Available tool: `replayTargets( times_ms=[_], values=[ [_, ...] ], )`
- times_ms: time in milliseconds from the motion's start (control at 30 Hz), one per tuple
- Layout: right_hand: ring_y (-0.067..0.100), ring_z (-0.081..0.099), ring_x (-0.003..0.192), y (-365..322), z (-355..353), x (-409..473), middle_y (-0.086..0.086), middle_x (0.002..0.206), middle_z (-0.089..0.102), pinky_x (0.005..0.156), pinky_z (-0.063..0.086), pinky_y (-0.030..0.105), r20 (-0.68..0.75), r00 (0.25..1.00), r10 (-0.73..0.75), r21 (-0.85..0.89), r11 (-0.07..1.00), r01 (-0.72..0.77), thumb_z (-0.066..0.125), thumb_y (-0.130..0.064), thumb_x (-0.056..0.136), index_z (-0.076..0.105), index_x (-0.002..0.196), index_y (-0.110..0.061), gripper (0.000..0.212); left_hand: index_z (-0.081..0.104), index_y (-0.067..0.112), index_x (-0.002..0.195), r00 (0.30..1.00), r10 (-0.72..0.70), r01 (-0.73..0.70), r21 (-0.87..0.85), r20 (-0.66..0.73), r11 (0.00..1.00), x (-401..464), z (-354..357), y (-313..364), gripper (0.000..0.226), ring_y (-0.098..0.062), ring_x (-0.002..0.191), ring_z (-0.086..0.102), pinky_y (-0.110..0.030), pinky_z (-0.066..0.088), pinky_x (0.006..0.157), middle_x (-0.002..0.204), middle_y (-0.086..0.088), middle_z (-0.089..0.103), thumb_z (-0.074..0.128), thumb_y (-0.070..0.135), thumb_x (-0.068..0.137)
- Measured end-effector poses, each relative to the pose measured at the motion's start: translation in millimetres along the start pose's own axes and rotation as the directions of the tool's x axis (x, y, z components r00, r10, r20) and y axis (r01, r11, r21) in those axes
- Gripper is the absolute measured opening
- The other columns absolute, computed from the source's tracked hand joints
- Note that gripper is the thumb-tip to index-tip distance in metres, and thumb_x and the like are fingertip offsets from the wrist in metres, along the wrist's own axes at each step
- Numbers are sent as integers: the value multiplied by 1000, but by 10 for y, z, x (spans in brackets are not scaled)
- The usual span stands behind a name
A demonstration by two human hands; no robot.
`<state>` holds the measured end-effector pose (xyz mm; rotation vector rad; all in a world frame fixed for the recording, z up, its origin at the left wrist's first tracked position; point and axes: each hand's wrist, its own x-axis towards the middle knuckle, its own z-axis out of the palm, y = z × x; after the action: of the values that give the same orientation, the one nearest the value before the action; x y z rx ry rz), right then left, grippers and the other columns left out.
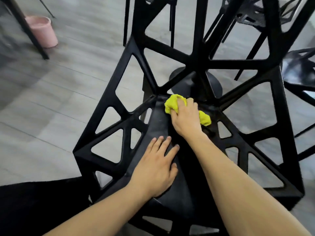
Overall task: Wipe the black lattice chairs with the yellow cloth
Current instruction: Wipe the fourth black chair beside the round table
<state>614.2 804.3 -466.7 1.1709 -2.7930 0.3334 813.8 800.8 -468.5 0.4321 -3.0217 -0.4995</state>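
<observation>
Surroundings: pink bucket [43, 31] standing on the grey floor [51, 99] well left of the black lattice chair [109, 106], more black chairs [255, 16] crowding behind it | right hand [186, 117] gripping the yellow cloth [173, 103] at the seat's back corner, cloth bunched, running left-right | left hand [157, 169] lying flat-fingered on the seat | no writing showing

The black lattice chair [119, 106] stands on the floor directly below the viewer. Its back and side panels are moulded black frames with triangular and trapezoidal openings; the seat is a solid, dull black surface sloping toward the rear joint. The yellow cloth [172, 103] is bunched into a crumpled wad and lies on the seat at its far end, close to the base of the backrest. Part of it shows again at the right as a small yellow tail.
</observation>
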Motion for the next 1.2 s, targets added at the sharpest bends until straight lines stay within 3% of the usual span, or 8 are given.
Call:
replayTargets(
  times_ms=[300, 500, 600, 767, 933, 1067, 1133, 1200],
  values=[
    [32, 30, 146, 147, 3, 29, 15, 156, 37, 120, 21, 40, 91, 983, -157, 239, 962, 131, 59, -34, 98, 45, 148, -14, 56, 49, 13, 141, 995, 65, -63, -36, 75, 997, -69, -372, -214, 45, -27, 145, 29, -36, 17, 121, 152, -8, 42, 44, 21, 96],
    [32, 48, 130, -487, -9, -598, 10, 142, 54, 110, 36, 42, 33, 911, -411, 406, 838, 364, 65, -24, 89, 59, 135, -14, 47, 61, 13, 123, 936, -5, 50, 119, -353, 992, -120, -1117, -644, 41, -32, 117, 52, -43, 39, 102, 124, -7, 59, 40, 17, 88],
    [34, 49, 117, -557, 0, -701, 10, 135, 53, 100, 39, 49, -10, 946, -324, 386, 871, 303, 63, -21, 88, 58, 135, -20, 48, 57, 13, 127, 830, -167, 203, 8, -532, 979, -71, -1346, -896, 42, -34, 112, 52, -42, 39, 99, 126, -9, 56, 42, 8, 88],
    [36, 49, 112, -982, 22, -458, 18, 129, 49, 97, 39, 44, -39, 990, 136, 508, 856, -97, 56, -21, 95, 55, 135, -14, 41, 60, 22, 115, 881, -438, 310, -480, -180, 821, -125, -1297, -1382, 27, -28, 102, 62, -35, 45, 87, 96, 4, 70, 36, 28, 107],
    [39, 46, 122, -1471, -10, -750, 18, 137, 48, 99, 40, 45, -44, 988, 149, 580, 809, -96, 51, -20, 97, 55, 136, -13, 39, 59, 23, 119, 891, -431, 168, -776, -145, 607, -161, -1183, -1313, 28, 6, 95, 63, -35, 48, 96, 103, 9, 70, 32, 26, 109],
    [34, 51, 109, -1844, -213, -1321, 14, 118, 60, 94, 43, 43, -98, 994, -54, 644, 758, 105, 51, -26, 87, 64, 124, -9, 43, 56, 13, 128, 900, -431, 157, -872, -67, 463, -141, -1220, -1309, 31, -9, 115, 61, -18, 45, 83, 110, -1, 66, 32, 21, 110],
    [35, 53, 99, -1971, -252, -1555, 14, 114, 60, 86, 45, 45, -134, 983, -127, 608, 773, 183, 51, -27, 83, 67, 120, -8, 44, 56, 15, 125, 908, -418, 172, -906, -6, 387, -150, -1230, -1320, 30, -5, 85, 48, -24, 41, 84, 108, -3, 66, 31, 22, 110],
    [35, 54, 91, -1987, -273, -1668, 15, 111, 61, 78, 46, 45, -161, 973, -166, 567, 791, 229, 55, -27, 81, 69, 116, -8, 42, 55, 21, 120, 913, -407, 180, -921, 25, 347, -160, -1196, -1344, 27, -9, 95, 62, -26, 45, 88, 109, -3, 68, 30, 25, 110]
  ],
)
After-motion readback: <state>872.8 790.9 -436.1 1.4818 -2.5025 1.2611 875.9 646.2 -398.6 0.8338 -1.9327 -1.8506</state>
